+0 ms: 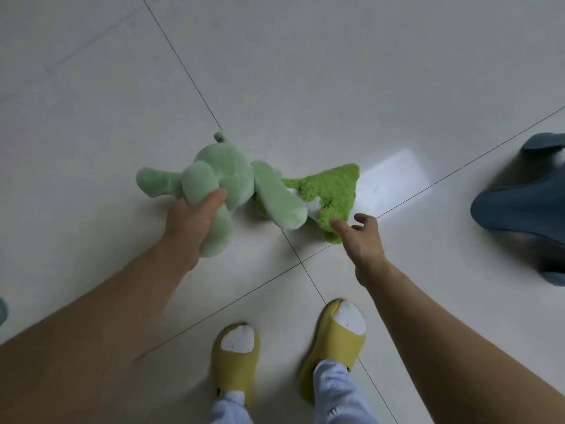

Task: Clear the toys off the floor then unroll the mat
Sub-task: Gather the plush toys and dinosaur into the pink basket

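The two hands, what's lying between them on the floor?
In the head view, the pale green plush toy's long flap lies between the left hand and the right hand, overlapping the fuzzy bright green toy.

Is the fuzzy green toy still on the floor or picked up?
On the floor. The fuzzy green toy lies flat on the tiles; the right hand only reaches it, fingers spread.

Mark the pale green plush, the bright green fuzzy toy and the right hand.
pale green plush [224, 174]: head view, its round body.
bright green fuzzy toy [331, 191]: head view, its fuzzy middle.
right hand [365, 240]: head view, its back.
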A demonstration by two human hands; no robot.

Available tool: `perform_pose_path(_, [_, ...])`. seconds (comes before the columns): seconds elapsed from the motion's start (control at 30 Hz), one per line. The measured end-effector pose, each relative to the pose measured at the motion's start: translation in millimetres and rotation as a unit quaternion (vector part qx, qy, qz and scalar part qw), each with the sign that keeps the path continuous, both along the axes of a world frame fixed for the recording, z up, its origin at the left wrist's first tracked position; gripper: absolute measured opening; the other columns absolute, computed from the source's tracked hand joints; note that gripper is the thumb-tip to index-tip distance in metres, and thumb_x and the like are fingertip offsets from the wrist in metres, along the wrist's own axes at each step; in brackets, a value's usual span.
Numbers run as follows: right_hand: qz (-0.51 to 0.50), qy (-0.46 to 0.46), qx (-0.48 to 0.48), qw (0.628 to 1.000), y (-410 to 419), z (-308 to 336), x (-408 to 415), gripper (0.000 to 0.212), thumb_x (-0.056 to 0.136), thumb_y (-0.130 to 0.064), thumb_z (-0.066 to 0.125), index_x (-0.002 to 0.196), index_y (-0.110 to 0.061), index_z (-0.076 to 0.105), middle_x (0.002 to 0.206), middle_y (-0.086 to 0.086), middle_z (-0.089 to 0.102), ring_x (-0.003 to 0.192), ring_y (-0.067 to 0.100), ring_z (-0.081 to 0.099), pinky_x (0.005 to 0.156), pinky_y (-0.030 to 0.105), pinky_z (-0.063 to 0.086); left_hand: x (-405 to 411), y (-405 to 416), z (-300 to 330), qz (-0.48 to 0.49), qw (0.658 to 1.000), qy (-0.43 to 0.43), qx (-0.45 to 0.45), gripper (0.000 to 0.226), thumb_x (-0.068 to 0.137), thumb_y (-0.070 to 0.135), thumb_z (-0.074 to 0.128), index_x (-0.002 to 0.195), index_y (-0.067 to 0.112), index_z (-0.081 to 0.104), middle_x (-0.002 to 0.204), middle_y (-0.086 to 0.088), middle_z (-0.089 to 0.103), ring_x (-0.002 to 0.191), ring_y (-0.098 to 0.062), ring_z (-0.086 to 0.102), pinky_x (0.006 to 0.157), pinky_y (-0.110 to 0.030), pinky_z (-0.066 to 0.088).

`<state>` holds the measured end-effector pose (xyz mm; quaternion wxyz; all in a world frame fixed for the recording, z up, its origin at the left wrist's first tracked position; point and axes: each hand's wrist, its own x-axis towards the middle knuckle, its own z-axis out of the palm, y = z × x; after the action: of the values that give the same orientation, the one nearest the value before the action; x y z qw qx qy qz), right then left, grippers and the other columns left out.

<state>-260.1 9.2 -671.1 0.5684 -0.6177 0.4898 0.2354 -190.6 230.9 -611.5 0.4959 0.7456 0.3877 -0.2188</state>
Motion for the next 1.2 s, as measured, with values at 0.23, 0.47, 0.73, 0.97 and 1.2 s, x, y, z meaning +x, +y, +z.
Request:
perform_pose_path(0.23, [-0.063,0.023,0.058,0.996,5,-50,16,0.044,0.083,-0.021,0.067,0.117,-0.008,0.042,0.096,0.008,0.055,0.074,0.02,0.057,0.063,0.028,0.052,-6,1,-38,0.007,1.0,0.004,0.005,0.051,0.08,0.035,0.069,0.123,0.011,0.057,0.116,-0.008,0.065,0.107,-0.025,0.061,0.098,-0.044,0.047])
perform_pose_path(0.47, [-0.164,-0.018,-0.039,0.986,-3,-26,14,0.022,0.079,0.002,0.051,0.061,-0.009,0.046,0.048,0.007,0.05,0.032,0.011,0.046,0.039,0.02,0.045,-3,3,-21,0.014,1.0,-0.004,0.002,0.047,0.08,0.034,0.069,0.12,0.011,0.06,0.114,-0.008,0.066,0.105,-0.026,0.062,0.096,-0.046,0.048])
perform_pose_path(0.73, [-0.167,-0.064,-0.079,0.981,-23,56,-9,0.026,0.082,0.0,0.049,0.06,-0.012,0.048,0.039,-0.003,0.05,0.031,0.003,0.044,0.034,0.011,0.033,1,-7,33,0.046,0.998,-0.032,-0.041,0.04,0.081,0.032,0.068,0.116,0.014,0.062,0.11,-0.004,0.067,0.1,-0.021,0.064,0.089,-0.036,0.051])
perform_pose_path(0.97, [-0.097,-0.175,-0.139,0.97,-26,181,-42,0.018,0.081,0.0,0.057,0.067,-0.01,0.059,0.057,-0.003,0.048,0.043,-0.002,0.038,0.043,0.008,0.031,-6,-40,122,0.048,0.993,-0.045,-0.102,0.037,0.077,0.03,0.072,0.109,0.019,0.059,0.107,0.001,0.065,0.093,-0.018,0.062,0.076,-0.029,0.047])
perform_pose_path(1.2, [-0.154,-0.267,-0.089,0.947,-1,322,-67,0.02,0.084,0.005,0.057,0.067,-0.005,0.059,0.107,0.004,0.063,0.094,0.009,0.059,0.074,0.025,0.042,-24,-66,258,0.06,0.919,0.06,-0.386,0.058,0.059,0.032,0.076,0.112,0.013,0.061,0.087,-0.015,0.074,0.079,-0.024,0.071,0.076,-0.04,0.057])
